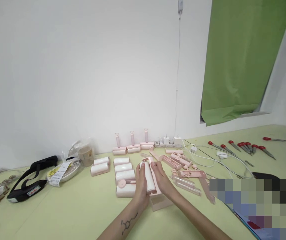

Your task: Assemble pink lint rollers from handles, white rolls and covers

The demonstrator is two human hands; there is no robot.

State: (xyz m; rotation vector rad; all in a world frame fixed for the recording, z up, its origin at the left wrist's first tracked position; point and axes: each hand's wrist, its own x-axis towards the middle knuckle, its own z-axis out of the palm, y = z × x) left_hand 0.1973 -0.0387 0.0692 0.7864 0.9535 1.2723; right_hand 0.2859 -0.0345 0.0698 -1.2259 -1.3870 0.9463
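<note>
A white paper roll of a lint roller stands between my two hands, lengthwise away from me. My left hand is closed along the roll's left side, thumb on top. Closed on the pink lint roller casing at the roll's right is my right hand. A pale pink open box-like part shows just below the hands; whether it joins the casing, I cannot tell. Left of my left hand lie several white rolls in pink casings, the nearest with a round pink piece on it.
Three pink lint rollers with upright handles line the wall. Pink handle parts and clear tubes lie right, near a power strip and white cables. Red-handled tools lie farther right. A black strap and wrapped bowl sit left.
</note>
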